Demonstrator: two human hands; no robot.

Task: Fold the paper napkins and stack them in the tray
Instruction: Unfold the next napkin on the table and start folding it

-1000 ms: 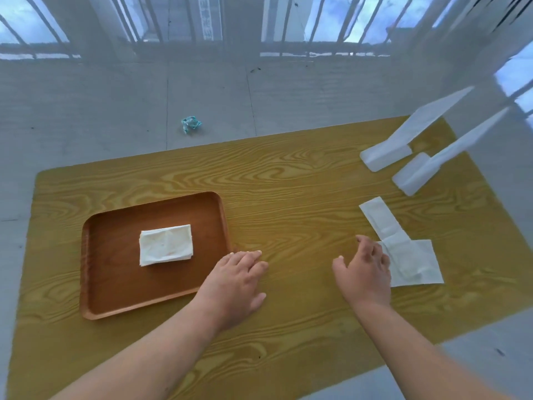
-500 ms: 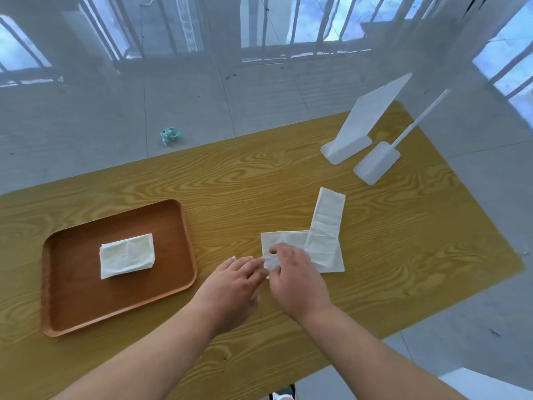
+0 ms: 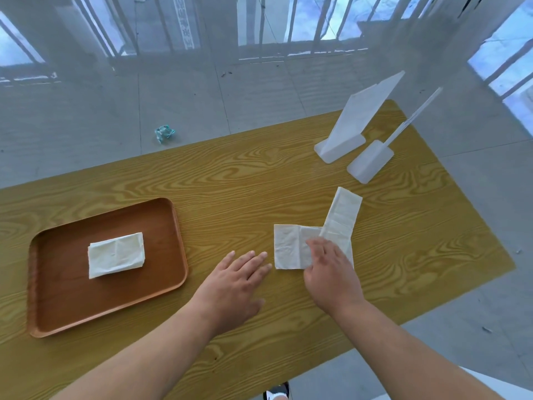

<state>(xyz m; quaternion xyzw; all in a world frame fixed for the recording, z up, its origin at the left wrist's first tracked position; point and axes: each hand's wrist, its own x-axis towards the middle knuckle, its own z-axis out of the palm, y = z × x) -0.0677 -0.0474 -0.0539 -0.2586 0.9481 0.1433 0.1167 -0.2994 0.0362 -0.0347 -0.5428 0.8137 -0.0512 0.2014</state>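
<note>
A brown wooden tray lies on the left of the table with one folded white napkin in its middle. Two white paper napkins lie overlapped right of centre: a flat one and a narrow folded strip angled across its right end. My right hand rests fingers-down on the flat napkin where the two meet. My left hand lies flat on the wood, fingers spread, just left of that napkin and not touching it.
Two white plastic stands sit at the table's far right. The yellow wood-grain table ends close to my body. A crumpled teal wrapper lies on the grey floor beyond the table.
My right hand reached the napkins and dragged them leftward toward the table's middle, then settled on them. My left hand stayed flat beside the tray.
</note>
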